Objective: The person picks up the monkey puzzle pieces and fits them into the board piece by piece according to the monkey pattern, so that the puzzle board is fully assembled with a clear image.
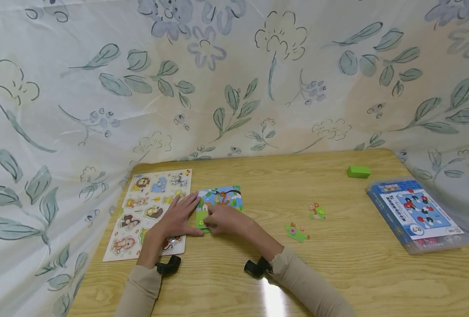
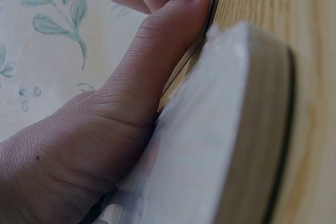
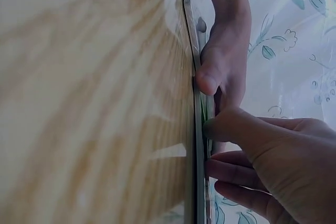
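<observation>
A small picture puzzle [image 1: 229,193], showing a monkey on a branch over green grass, lies on the table in the head view. My left hand [image 1: 179,215] rests with spread fingers along its left edge, thumb at the lower corner. Bent over the puzzle's lower left part, my right hand [image 1: 228,220] has its fingertips on a green puzzle piece [image 1: 201,220], which they partly hide. The right wrist view shows the right thumb [image 3: 226,127] and curled fingers low against the puzzle, close to the left thumb [image 3: 209,80].
Left of the puzzle, partly under my left hand, lies a white animal board [image 1: 113,248]. Two loose puzzle pieces, one with a monkey [image 1: 316,211] and one green [image 1: 297,232], lie to the right. Farther right are a green block [image 1: 358,171] and a blue boxed set [image 1: 420,215].
</observation>
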Demonstrator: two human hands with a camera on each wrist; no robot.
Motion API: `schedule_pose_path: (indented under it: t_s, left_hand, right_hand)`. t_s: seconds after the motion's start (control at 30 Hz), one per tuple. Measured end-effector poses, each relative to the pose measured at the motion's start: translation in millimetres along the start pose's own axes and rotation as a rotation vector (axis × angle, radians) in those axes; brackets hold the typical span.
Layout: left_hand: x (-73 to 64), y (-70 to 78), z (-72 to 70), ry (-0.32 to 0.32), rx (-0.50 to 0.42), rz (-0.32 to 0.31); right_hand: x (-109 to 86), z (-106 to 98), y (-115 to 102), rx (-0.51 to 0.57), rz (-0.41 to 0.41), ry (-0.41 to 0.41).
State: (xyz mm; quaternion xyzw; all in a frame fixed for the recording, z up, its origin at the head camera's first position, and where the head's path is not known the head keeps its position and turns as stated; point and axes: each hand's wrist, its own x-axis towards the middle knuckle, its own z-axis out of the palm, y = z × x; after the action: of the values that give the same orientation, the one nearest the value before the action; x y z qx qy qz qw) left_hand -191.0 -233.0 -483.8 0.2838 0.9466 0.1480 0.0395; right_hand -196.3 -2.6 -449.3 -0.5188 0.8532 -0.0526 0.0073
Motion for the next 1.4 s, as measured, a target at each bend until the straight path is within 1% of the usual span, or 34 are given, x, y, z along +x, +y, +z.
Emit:
schedule_pose_path:
  t_s: [0.13, 0.33, 0.5, 0.7, 0.9, 1.2, 1.3, 1.4]
  left_hand:
    - [-1.1, -1.1, -0.2, -0.005, -0.004, 0.002]
    - [-0.9, -1.2, -0.4, -0.016, 0.003, -0.011]
    - [-0.8, -1.7, -0.9, -0.013, 0.004, -0.007]
    - [0.3, -2.9, 0.2, 0.002, 0.009, 0.004]
    - [0.9, -0.7, -0.4, -0.016, 0.005, -0.009]
    - [-1.2, 1.5, -3.9, -0.034, 0.016, -0.020]
    - [-0.8, 1.0, -3.3, -0.030, 0.011, -0.018]
    - [1.3, 0.9, -1.6, -0.023, 0.007, -0.012]
  right_hand:
    - [0.4, 1.0, -1.6, -0.002, 0.007, -0.002]
    - [-0.2, 1.2, -1.6, 0.006, 0.002, 0.008]
    - [-0.6, 2.4, -1.0, 0.011, -0.001, 0.021]
    - [-2.1, 4.7, -0.8, -0.019, -0.001, 0.054]
    - [-7.4, 4.8, -2.0, -0.034, 0.010, 0.091]
    - [-11.7, 6.4, -4.1, -0.067, 0.020, 0.087]
    - [-14.5, 4.1, -3.4, -0.052, 0.021, 0.096]
    - [-21.4, -5.4, 0.9, -0.049, 0.006, 0.100]
